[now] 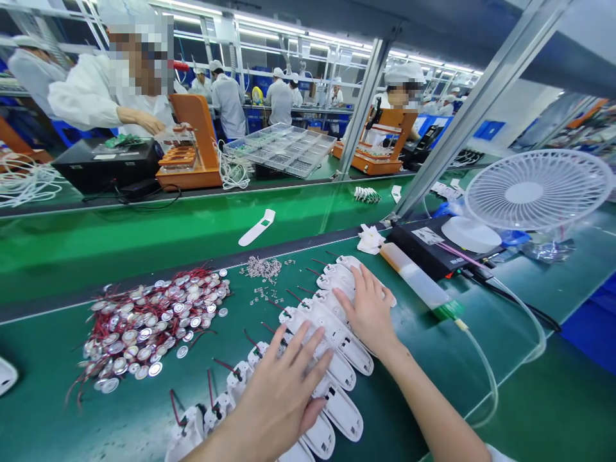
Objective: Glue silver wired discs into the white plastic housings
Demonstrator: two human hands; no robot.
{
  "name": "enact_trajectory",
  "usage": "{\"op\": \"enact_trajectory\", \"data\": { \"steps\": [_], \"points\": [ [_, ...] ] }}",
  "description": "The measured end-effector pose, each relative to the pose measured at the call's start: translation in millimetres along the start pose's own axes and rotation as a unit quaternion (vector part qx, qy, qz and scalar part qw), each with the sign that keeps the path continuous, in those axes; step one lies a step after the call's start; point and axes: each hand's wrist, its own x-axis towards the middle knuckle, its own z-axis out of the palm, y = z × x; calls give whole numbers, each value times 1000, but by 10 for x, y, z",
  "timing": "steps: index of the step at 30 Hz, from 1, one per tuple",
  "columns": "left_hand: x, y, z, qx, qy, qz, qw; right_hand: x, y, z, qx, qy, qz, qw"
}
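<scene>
A slanting row of white plastic housings (pixel 345 410) lies on the green table, overlapping side by side, with short red wires sticking out at their far ends. Over the middle of the row is my left hand (pixel 283 385), fingers spread and lying flat across several housings. My right hand (pixel 368 308) rests on the housings at the far end of the row, its fingers apart. Neither hand is closed round anything. Left of the row sits a heap of round metal discs with red wires (pixel 154 327). Beyond the row is a small pile of tiny clear parts (pixel 262 267).
A syringe-like tube (pixel 416 276) leans on a black box (pixel 433 247) at right, near a white fan (pixel 534 189). A single white cover (pixel 257 228) lies on the green conveyor belt (pixel 192 228). Co-workers and orange fixtures (pixel 192 147) stand across the belt; a metal post (pixel 360 109) rises ahead.
</scene>
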Motion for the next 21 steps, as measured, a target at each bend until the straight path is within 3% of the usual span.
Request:
{"op": "enact_trajectory", "data": {
  "steps": [10,21],
  "points": [
    [106,139,116,1,-3,-55,998,133,85,104,22,-22,-20,999],
    [181,89,92,-7,-18,-40,999,161,181,112,25,-24,-36,999]
  ]
}}
